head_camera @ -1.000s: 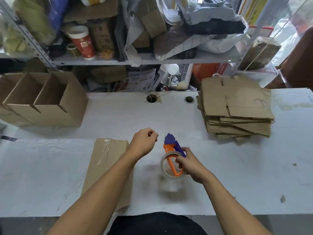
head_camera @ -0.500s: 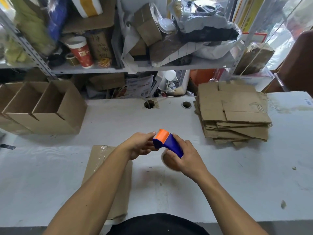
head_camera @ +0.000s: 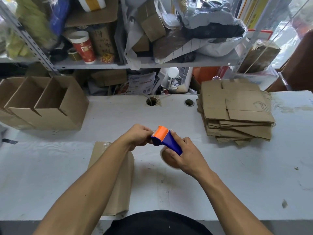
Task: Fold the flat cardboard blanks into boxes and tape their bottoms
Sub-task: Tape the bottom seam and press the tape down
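Note:
My right hand [head_camera: 184,155] grips a blue and orange tape dispenser [head_camera: 165,139] above the middle of the white table [head_camera: 237,175], its tape roll [head_camera: 166,159] partly hidden under the palm. My left hand [head_camera: 138,136] has its fingers curled at the dispenser's orange front end, pinching there; the tape end itself is too small to make out. A folded cardboard box [head_camera: 116,177] lies flat under my left forearm. A stack of flat cardboard blanks [head_camera: 237,111] sits at the right. Several folded open boxes [head_camera: 44,102] stand in a row at the left.
A cluttered metal shelf [head_camera: 118,65] rises behind the table, holding a red cup [head_camera: 83,46], bags and cartons. Two cable holes [head_camera: 152,101] pierce the table's far edge. A small black item [head_camera: 10,141] lies at the far left.
The dispenser has been lifted off the table and turned so its orange end faces up. My left hand moved in and took hold at that end.

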